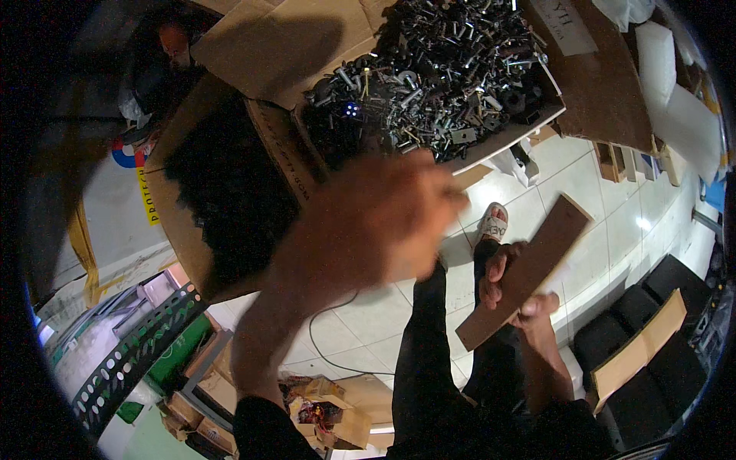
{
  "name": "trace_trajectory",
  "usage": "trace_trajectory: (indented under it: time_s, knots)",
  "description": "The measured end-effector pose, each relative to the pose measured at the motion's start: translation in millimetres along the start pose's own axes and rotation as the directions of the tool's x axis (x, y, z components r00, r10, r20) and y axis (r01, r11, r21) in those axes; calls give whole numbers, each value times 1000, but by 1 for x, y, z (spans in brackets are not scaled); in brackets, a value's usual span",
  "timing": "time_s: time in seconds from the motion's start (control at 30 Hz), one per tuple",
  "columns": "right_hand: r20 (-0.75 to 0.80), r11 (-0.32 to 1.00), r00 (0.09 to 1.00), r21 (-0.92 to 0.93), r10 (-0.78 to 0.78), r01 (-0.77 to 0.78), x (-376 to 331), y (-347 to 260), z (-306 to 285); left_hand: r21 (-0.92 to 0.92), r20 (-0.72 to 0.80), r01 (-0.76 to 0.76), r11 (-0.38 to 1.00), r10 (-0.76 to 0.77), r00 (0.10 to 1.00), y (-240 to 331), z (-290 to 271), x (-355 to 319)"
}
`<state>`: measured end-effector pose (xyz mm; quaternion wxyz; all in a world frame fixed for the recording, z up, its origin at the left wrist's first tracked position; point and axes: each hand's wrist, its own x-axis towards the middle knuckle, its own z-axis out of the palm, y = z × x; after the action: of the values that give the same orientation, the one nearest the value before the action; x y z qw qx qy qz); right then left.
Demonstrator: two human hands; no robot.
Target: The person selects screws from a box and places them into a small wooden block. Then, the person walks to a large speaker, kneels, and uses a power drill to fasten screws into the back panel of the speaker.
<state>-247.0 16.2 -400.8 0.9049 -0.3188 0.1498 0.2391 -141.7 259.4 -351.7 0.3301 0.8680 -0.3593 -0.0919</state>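
My right hand (529,303) grips a flat brown strip of board (529,268), held at a slant over my right leg, its upper end pointing right. Motion blurs my left hand (399,218), which hangs over the floor just below a white-edged box (510,143) of loose metal fasteners. Its fingers look curled in; whatever they may hold is hidden. Inside that box is a large heap of screws, bolts and small metal pieces (437,92).
A cardboard carton (165,184) of dark contents stands left of the fasteners. Black cushioned seats (652,330) with a cardboard piece (644,345) lie at right. A cable (326,349) crosses the tiled floor (575,184). Small cartons (360,418) sit at lower left.
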Motion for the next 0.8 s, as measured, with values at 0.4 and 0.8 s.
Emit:
trace_trajectory:
  time_s: [0.4,0.8]
  knots:
    - [-17,959,959,17,284,-284,-14,1,9,4,-200,315,949,-308,930,92,81,-42]
    - [-223,938,937,-161,269,-308,-31,-6,-26,-27,-160,544,839,-541,826,78,2,-34]
